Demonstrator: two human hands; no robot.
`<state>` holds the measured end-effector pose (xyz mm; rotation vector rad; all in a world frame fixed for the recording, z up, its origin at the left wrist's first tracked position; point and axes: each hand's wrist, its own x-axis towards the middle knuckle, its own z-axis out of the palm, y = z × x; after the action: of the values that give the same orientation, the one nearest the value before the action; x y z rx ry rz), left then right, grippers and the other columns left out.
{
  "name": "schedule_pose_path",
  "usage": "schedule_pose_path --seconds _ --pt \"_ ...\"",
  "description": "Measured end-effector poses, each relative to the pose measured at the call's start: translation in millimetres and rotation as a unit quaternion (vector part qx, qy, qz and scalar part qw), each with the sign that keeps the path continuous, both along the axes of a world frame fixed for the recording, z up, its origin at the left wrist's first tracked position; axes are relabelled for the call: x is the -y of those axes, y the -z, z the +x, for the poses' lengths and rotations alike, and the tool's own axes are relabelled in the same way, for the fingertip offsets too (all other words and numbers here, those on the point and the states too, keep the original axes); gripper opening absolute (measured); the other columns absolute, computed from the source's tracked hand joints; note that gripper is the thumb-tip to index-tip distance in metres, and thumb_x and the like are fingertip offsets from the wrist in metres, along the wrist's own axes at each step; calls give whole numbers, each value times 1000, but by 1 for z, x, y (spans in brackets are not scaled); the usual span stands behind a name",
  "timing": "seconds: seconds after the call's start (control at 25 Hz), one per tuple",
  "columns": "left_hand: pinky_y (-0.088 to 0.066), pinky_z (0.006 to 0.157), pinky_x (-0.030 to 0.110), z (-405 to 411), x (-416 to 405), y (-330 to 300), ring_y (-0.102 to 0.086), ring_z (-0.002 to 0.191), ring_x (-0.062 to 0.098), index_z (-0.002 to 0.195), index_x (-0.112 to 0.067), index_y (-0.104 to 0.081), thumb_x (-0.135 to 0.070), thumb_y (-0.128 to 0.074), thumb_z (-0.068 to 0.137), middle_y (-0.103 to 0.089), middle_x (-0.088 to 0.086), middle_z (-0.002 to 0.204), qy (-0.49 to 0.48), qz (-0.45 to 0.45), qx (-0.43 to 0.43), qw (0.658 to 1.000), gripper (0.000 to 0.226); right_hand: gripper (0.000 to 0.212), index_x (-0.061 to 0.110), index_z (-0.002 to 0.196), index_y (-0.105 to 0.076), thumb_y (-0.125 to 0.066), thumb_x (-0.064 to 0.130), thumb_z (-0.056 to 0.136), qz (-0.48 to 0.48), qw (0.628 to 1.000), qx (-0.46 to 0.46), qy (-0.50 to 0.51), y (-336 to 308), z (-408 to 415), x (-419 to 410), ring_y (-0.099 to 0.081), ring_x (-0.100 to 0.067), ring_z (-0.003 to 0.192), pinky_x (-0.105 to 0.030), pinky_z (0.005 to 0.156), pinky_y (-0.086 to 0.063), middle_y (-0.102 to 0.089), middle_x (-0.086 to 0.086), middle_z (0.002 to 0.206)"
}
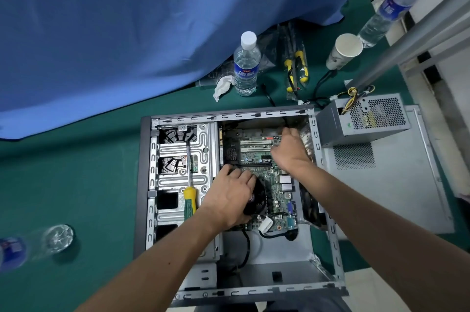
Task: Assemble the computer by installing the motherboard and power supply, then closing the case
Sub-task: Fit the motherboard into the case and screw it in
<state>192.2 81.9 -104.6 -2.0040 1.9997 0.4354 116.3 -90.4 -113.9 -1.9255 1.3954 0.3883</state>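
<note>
The open grey computer case (178, 118) lies flat on the green table. A green motherboard (277, 192) sits inside its right half. My left hand (229, 197) grips the black round CPU fan (256, 201) on the board. At the board's far right corner, my right hand (290, 151) has its fingers curled down on the edge by the rear slots. The grey power supply (361, 118) with yellow and black wires stands outside the case at the upper right, on the loose grey side panel (396, 184).
A yellow-and-green screwdriver (190, 199) lies on the drive cage inside the case. Behind the case stand a water bottle (246, 67), a crumpled tissue (222, 86), bagged yellow-handled tools (296, 67) and a paper cup (343, 50). Another bottle (33, 245) lies at left. Blue cloth (127, 31) covers the back.
</note>
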Motion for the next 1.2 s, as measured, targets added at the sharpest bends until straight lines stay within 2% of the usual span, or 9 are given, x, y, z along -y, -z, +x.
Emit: schedule_pose_path --seconds 0.2,0.36,0.44,0.52,0.56,0.68,0.84,1.0,1.2 --pt "-30 97 42 -2 0 -4 -55 105 25 135 -13 -47 -68 -63 80 -57 5 120 0 -2 1 1000 79 64 9 152 -29 -49 -3 92 33 999 -11 3 0 5 6 -23 -34 146 -37 117 -26 -12 -9 161" --pt "-31 92 41 -1 0 -4 -56 100 25 132 -14 -50 -71 -62 78 -58 4 117 2 -3 0 1000 80 52 1 145 -38 -53 6 95 -30 999 2 14 -5 5 0 -42 -33 135 -34 110 -36 -27 -14 154" --pt "-30 91 42 -1 0 -3 -56 99 25 132 -13 -50 -71 -63 77 -58 5 117 1 0 1 1000 81 47 2 141 -46 -55 13 96 -28 999 35 9 -6 -3 -14 -61 -26 108 -27 91 -51 -45 -17 142" --pt "-31 91 42 0 0 -3 -55 102 26 135 -12 -48 -71 -65 76 -57 6 119 1 8 -1 1000 85 41 4 138 -50 -53 13 98 1 999 49 2 -6 -11 -23 -60 -15 65 -18 54 -48 -63 -17 116" --pt "-31 92 43 -1 0 -3 -55 103 27 136 -11 -47 -71 -65 76 -56 6 121 1 10 -2 1000 87 41 4 139 -48 -51 10 98 7 999 39 -12 -6 -13 -23 -58 -14 58 -19 49 -45 -66 -14 105" --pt "-31 93 43 -1 0 -3 -54 106 27 140 -11 -44 -72 -65 76 -55 6 124 -2 16 4 1000 90 42 5 138 -49 -47 -1 96 -9 995 -2 -98 -6 -7 -18 -67 -22 81 -32 72 -58 -65 -13 112" --pt "-32 89 42 0 1 -6 -54 104 26 141 -12 -44 -72 -64 76 -56 6 123 3 19 12 1000 90 60 20 147 -43 -45 -6 93 -17 967 74 -243 -4 27 -15 -42 -28 132 -43 110 -39 -38 -7 147" --pt "-32 93 43 -1 2 -7 -53 105 28 143 -11 -40 -68 -62 80 -54 7 124 2 19 9 1000 87 79 22 153 -30 -48 -12 84 -94 924 49 -368 7 43 -17 -36 -28 128 -43 97 -45 -28 -4 151" --pt "-32 96 44 0 3 -8 -52 107 28 144 -11 -39 -65 -61 82 -52 8 125 0 18 4 1000 85 77 13 148 -37 -55 -12 78 -161 873 82 -453 7 32 -11 -40 -26 123 -40 97 -42 -33 -5 148"
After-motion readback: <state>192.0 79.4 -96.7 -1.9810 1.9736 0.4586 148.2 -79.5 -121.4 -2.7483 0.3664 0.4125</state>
